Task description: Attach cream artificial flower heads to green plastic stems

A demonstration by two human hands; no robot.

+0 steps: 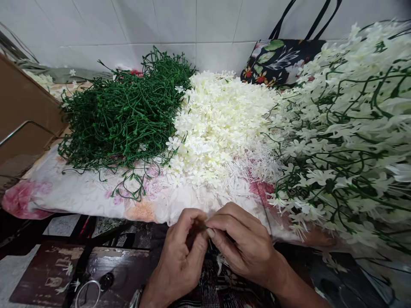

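Observation:
Both hands meet at the table's near edge, fingertips together. My left hand (184,256) is closed, with thumb and forefinger pinched around a small piece of green artificial flower stem (203,226). From the right, the thumb and forefinger of my right hand (245,241) pinch at the same spot; most of what they hold is hidden. Below the right fingers a white artificial flower (221,263) shows, but I cannot tell whether it hangs from the hand or lies on the lap. Beyond the hands are a heap of green stems (125,115) and a pile of white blossoms (221,124).
A tall mass of white flowers on green stems (349,141) fills the right side. A floral cloth (96,192) covers the table. At the left stands a cardboard box (28,111); at the back, a black floral bag (279,62) rests by the tiled wall (173,25).

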